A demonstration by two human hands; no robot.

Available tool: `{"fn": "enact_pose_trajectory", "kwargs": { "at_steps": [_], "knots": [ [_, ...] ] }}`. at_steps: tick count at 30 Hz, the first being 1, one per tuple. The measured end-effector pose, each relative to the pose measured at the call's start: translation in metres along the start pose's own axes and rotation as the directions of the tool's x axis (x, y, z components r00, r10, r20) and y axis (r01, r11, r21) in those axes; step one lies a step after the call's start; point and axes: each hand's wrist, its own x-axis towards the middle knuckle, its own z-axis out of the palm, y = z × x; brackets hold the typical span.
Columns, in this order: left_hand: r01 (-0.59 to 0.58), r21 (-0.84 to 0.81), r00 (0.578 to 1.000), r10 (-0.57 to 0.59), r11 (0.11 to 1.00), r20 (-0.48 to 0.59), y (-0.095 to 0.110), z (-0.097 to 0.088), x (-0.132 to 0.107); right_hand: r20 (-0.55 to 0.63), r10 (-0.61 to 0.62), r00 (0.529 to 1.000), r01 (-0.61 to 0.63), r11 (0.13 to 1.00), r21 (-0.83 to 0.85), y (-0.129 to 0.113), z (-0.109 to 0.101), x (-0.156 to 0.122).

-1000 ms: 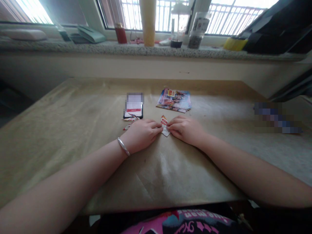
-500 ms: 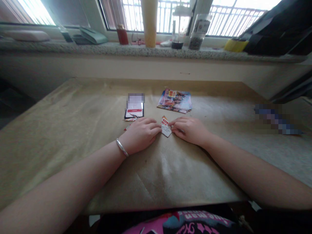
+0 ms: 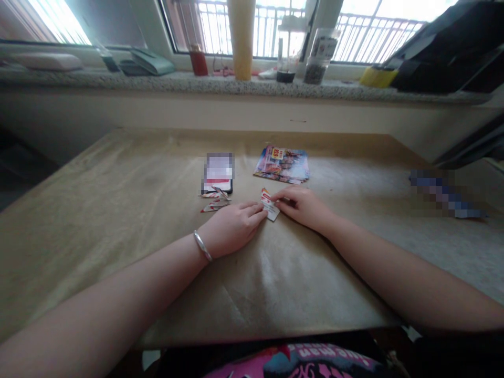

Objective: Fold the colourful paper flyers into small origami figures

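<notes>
A small folded paper [image 3: 271,212], white with red and orange print, lies on the table between my hands. My left hand [image 3: 232,226], a silver bangle at its wrist, has its fingertips on the paper's left side, pressing it down; the thumb is hidden. From the right, my right hand [image 3: 301,205] pinches the paper's upper edge between thumb and fingers. Beyond my left hand lie several folded paper pieces [image 3: 214,205] with red and white print, close to a phone [image 3: 219,185] whose screen is lit and partly blurred out.
A stack of colourful printed leaflets [image 3: 283,164] lies behind the folded paper. A blurred-out bluish object [image 3: 447,194] is at the table's right side. Bottles and containers stand on the stone windowsill [image 3: 220,83] beyond the tan-covered table [image 3: 252,294].
My left hand has shifted slightly right and nearer me, its fingers now lying over the paper. More of the folded pieces by the phone shows. My right fingers have moved slightly up the paper.
</notes>
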Motion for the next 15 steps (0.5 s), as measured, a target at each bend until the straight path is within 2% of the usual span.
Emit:
{"fn": "enact_pose_trajectory", "kwargs": {
  "at_steps": [6,9,15],
  "knots": [
    [-0.012,-0.022,1.0,0.012,1.0,0.028,-0.001,0.003,0.0,-0.003,-0.101,0.995,0.101,0.995,-0.017,0.003,0.004,0.004],
    [0.009,-0.046,0.999,-0.007,0.999,0.035,-0.001,0.001,0.001,0.001,-0.109,0.994,0.109,0.994,-0.027,0.002,0.004,0.002],
    [0.081,-0.004,0.996,-0.081,0.997,0.024,-0.013,-0.023,0.002,0.015,-0.11,0.994,0.11,0.993,-0.035,0.001,0.001,-0.001]
  ]
}}
